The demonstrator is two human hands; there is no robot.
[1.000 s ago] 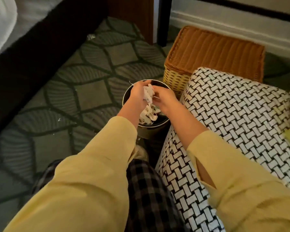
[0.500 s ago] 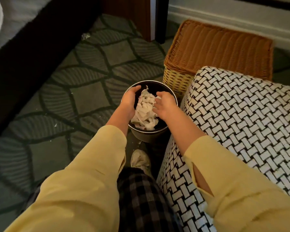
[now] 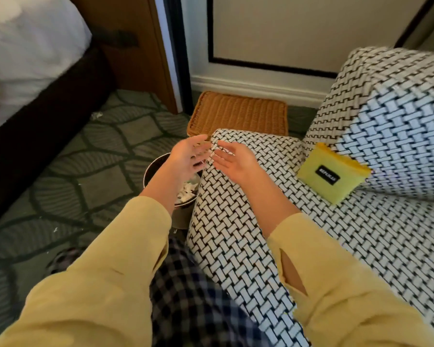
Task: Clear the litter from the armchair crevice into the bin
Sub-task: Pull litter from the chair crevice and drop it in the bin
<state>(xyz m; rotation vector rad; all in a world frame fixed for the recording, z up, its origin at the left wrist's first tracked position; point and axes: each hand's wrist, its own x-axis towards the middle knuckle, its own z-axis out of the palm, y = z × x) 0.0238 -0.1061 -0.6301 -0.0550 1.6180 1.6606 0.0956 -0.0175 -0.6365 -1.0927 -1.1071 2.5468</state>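
Note:
A round dark bin stands on the carpet beside the armchair, with crumpled white paper litter inside it. My left hand hovers above the bin with its fingers spread and holds nothing. My right hand is over the armchair's woven black-and-white arm, fingers straight, palm facing the left hand, also holding nothing. A yellow pouch with a black label leans in the gap between the seat and the back cushion.
A wicker box sits behind the bin against the wall. A bed with a dark base runs along the left. Small white scraps lie on the patterned carpet. My checked trouser leg is below.
Both hands let go of the crumpled paper into the bin, then rose and opened. The view swung up and right, bringing the seat and yellow pouch into sight.

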